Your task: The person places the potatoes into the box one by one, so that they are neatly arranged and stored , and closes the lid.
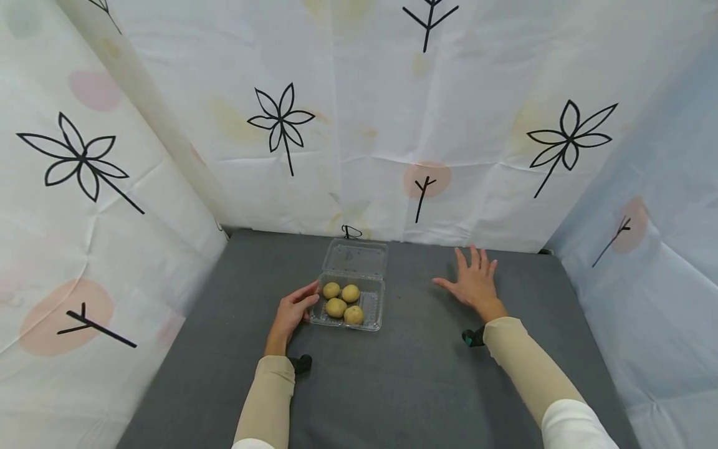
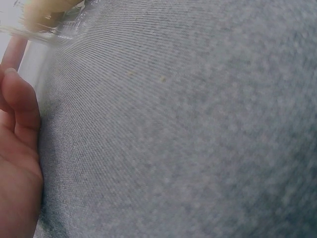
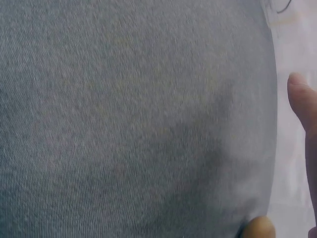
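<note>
Several small yellow potatoes [image 1: 335,308] lie in the left part of a clear plastic clamshell container [image 1: 373,305], whose lid [image 1: 355,257] is folded back. At the container's left side is my left hand [image 1: 288,317], its extended fingers touching the wall. The left wrist view shows this thumb [image 2: 22,106] and a finger near a blurred corner of the container. Well to the right, my right hand [image 1: 473,284] spreads its fingers over the cloth and holds nothing visible. Below its thumb [image 3: 303,101], a rounded tan thing [image 3: 260,228] is cut off; I cannot tell what it is.
A dark grey cloth [image 1: 404,374] covers the table. White fabric walls [image 1: 364,112] with printed leaves and dots stand behind and on both sides, the back one close behind the lid and the right fingertips. Each wrist wears a dark strap.
</note>
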`<state>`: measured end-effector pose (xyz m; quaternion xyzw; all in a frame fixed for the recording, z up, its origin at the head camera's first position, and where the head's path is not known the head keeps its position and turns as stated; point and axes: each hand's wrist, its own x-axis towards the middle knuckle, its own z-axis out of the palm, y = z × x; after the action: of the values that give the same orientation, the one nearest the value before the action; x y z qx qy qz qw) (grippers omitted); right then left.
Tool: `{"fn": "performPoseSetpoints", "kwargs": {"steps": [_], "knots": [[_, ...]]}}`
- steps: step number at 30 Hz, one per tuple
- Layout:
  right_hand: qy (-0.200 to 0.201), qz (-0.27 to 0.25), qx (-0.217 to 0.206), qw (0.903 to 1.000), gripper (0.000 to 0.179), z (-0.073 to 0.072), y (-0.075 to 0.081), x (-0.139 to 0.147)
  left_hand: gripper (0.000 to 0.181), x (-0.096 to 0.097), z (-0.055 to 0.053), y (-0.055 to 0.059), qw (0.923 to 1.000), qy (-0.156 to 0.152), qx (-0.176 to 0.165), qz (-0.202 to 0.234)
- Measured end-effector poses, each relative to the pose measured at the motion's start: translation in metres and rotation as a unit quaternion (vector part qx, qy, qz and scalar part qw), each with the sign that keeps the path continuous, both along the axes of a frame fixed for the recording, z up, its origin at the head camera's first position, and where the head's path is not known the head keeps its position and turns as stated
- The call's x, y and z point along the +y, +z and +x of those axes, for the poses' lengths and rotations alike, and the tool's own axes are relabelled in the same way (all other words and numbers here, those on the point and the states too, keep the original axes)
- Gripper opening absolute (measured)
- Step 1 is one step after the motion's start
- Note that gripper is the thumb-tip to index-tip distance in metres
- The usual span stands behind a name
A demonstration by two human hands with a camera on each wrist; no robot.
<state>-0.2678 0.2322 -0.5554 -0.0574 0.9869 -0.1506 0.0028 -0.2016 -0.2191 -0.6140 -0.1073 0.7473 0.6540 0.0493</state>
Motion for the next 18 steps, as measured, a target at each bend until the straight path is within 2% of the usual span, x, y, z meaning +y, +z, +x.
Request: {"fn": "performPoseSetpoints", "kwargs": {"steps": [9,13,18], "knots": [[-0.003,-0.028,0.002,0.9996,0.099,-0.007,-0.005,0.019,0.044,-0.001,0.000,-0.001,1.0000,-0.003,0.000,-0.005],[-0.001,-0.051,0.006,0.9987,0.094,-0.009,-0.007,0.028,0.043,-0.001,0.000,0.002,1.0000,-0.004,0.001,-0.003],[-0.005,-0.092,-0.010,0.9956,0.090,-0.011,-0.007,0.036,0.043,0.000,0.000,0.004,1.0000,0.003,0.001,0.006]]}}
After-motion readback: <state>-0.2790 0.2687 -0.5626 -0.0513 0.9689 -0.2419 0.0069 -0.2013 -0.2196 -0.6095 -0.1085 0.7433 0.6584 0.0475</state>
